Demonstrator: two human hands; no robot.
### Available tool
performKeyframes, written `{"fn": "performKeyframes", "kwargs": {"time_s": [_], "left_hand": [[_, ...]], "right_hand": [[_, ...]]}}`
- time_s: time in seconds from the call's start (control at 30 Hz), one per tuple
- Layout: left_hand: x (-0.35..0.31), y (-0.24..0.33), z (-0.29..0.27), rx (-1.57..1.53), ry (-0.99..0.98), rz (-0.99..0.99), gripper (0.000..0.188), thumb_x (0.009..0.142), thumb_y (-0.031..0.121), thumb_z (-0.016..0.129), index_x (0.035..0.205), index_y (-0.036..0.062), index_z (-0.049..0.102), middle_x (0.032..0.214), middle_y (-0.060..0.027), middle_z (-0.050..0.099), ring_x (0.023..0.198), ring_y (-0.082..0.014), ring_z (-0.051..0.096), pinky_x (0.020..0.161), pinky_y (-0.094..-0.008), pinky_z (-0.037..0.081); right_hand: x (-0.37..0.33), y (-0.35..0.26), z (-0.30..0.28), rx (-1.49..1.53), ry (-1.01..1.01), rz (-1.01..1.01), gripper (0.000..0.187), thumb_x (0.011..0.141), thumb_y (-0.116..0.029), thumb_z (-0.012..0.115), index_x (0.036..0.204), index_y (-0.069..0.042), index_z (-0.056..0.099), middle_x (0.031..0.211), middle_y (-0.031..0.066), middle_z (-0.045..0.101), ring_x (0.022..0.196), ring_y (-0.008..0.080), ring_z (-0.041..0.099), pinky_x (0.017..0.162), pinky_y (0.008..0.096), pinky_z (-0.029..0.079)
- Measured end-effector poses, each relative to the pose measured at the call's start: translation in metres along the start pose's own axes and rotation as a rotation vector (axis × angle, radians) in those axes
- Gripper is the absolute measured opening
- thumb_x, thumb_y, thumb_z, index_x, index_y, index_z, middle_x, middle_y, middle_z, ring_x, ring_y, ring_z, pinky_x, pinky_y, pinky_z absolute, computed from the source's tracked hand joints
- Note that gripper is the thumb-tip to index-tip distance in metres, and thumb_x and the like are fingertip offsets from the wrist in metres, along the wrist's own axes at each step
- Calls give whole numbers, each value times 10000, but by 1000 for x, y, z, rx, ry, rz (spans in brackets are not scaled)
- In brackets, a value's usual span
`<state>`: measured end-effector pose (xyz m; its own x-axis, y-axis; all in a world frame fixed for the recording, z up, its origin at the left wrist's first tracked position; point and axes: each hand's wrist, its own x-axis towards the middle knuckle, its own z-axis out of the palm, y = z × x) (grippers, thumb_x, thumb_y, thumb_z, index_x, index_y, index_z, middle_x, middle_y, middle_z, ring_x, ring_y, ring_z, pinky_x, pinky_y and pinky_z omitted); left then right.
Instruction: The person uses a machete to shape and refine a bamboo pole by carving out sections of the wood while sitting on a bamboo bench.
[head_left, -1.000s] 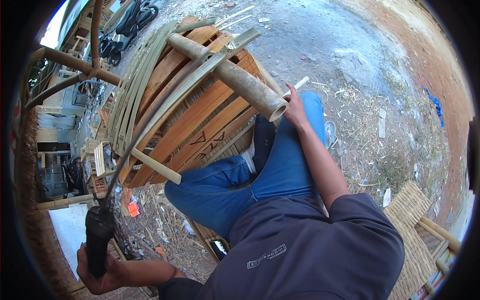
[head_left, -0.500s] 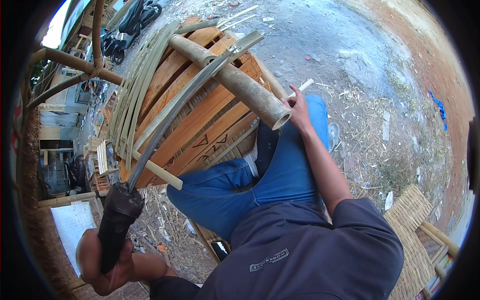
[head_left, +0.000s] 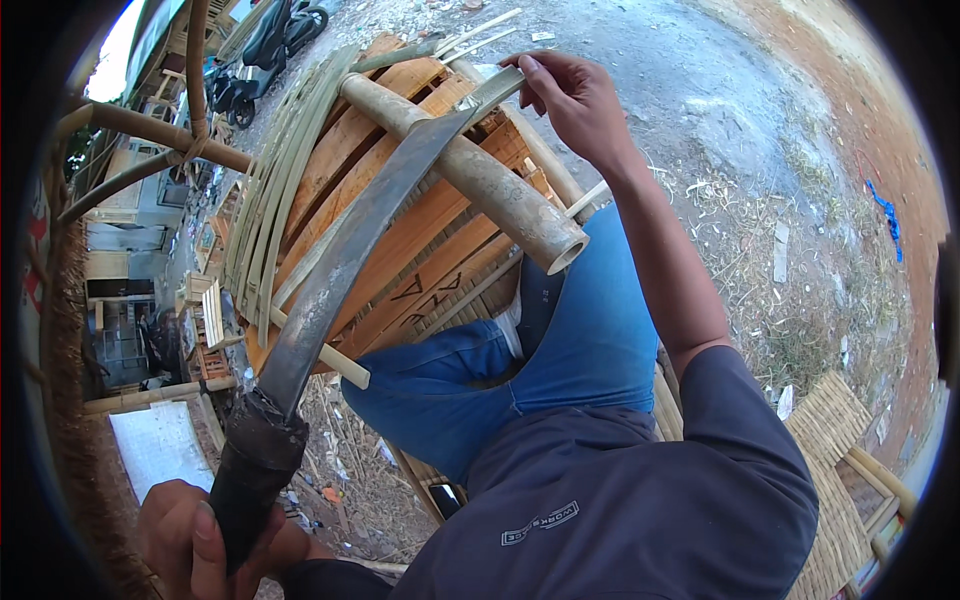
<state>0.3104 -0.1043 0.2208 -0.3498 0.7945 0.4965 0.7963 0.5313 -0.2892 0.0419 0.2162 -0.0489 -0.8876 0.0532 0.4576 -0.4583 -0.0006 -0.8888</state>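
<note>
Machete [head_left: 345, 265] is gripped by its handle, L hand [head_left: 190, 545] wrapped round it; blade's held along a bamboo strip [head_left: 497, 88], laid across the bamboo tube [head_left: 505, 195] on the slatted wooden desk [head_left: 440, 222]. Strip's far end is pinched in R hand [head_left: 580, 105]. Several slim strips [head_left: 300, 170] are already split & laid at L; this one's apparently unfinished; qty. left can't be told.
</note>
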Motion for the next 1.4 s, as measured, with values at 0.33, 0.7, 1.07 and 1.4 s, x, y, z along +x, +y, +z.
{"fn": "performKeyframes", "kwargs": {"time_s": [0.33,0.7,1.07,1.4], "left_hand": [[63,-32,-11,21,-252,443,530,766,278,889,1015,-125,651,720,-202,677,608,-265,682,497,-271,557],[57,-10,12,191,-45,217,464,800,277,849,980,-102,652,699,-185,632,589,-294,622,473,-368,489],[37,48,19,399,-30,-659,682,915,625,588,1034,-46,619,917,-128,597,859,-292,587,804,-423,465],[82,55,10,105,-688,-712,471,810,460,811,768,26,633,648,-129,549,564,-325,567,519,-407,443]], "right_hand": [[2,-11,3,-2,-39,76,256,1016,-239,609,1004,-6,714,741,17,667,674,55,569,643,239,481],[7,-3,7,135,-70,152,184,981,-178,653,962,2,685,811,28,697,721,52,601,672,229,499],[10,-7,16,154,-88,208,227,981,-191,617,903,19,659,717,44,662,634,79,589,615,260,489],[10,-7,23,-151,-8,145,284,941,-266,646,891,13,669,624,87,627,560,116,536,549,323,435]]}}
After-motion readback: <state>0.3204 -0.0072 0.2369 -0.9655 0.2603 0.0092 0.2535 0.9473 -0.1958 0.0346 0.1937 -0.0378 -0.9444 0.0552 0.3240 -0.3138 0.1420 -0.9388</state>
